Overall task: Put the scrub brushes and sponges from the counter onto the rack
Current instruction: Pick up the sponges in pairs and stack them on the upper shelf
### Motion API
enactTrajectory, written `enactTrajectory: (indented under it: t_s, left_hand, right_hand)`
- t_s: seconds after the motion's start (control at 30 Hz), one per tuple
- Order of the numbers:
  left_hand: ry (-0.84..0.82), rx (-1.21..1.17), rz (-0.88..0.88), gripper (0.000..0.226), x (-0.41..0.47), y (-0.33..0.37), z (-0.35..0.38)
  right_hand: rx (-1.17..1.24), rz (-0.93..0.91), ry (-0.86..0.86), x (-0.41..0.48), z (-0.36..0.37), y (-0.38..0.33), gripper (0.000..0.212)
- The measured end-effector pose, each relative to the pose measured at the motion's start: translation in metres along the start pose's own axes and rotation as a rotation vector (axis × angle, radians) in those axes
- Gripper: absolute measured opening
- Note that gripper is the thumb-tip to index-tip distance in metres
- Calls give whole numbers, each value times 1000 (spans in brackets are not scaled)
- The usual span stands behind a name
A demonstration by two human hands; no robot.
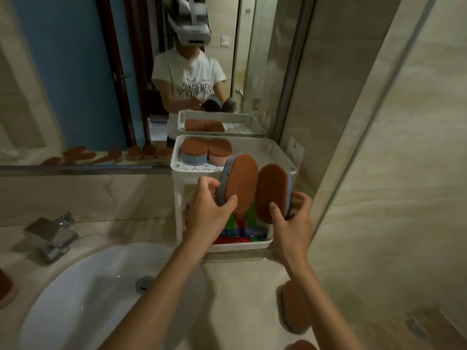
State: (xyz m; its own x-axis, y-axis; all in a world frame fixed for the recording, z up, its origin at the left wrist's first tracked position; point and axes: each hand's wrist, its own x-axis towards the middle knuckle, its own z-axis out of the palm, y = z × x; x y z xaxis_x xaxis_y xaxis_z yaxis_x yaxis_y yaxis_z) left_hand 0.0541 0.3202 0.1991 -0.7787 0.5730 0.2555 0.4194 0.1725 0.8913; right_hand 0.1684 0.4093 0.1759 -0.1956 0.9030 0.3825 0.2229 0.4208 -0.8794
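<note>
Head view: the left hand (209,210) is holding one sponge (238,184) on edge, its grip pinching the blue foam side with the thumb across the brown scrub face. The right hand (294,221) is holding a second sponge (271,193) the same way, grip closed around its lower end, fingers behind and thumb in front. Both sponges are hanging in the air just in front of the white rack (283,157), at the level of its top tray, and are near each other without clearly touching.

Two sponges (206,152) are already sitting upright, side by side, at the tray's back left corner, leaving the perforated floor to their right bare. The lower shelf is holding coloured packets (240,232).

More pieces are waiting on the surface (242,299): one sponge (294,308) near the right forearm, another (300,346) at the bottom edge, and a brown piece (5,286) at the far left beside the sink (75,286). Whether any of these is a brush I cannot tell.

To do this step well, I judge that each hand should be lifting its sponge clear over the tray's front rim, then lowering it onto the bare floor, flat foam base down, beside the standing pair. Setting them one at a time, left first, should keep the two from knocking together. Releasing only once the base is resting should stop a sponge tipping over the rim.
</note>
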Motion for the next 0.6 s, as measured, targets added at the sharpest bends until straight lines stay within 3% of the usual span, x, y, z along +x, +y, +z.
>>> enactTrajectory:
  t_s: [0.27, 0.43, 0.6]
  left_hand:
    - [-115, -142, -108, 34, 80, 52, 8]
    - [-219, -380, -343, 51, 116, 54, 30]
    - [-288, -402, -471, 52, 138, 38, 48]
  right_hand:
    - [72, 119, -33, 83, 13, -44, 41]
    - [-136, 162, -83, 123, 26, -45, 45]
    - [-384, 148, -122, 139, 38, -38, 41]
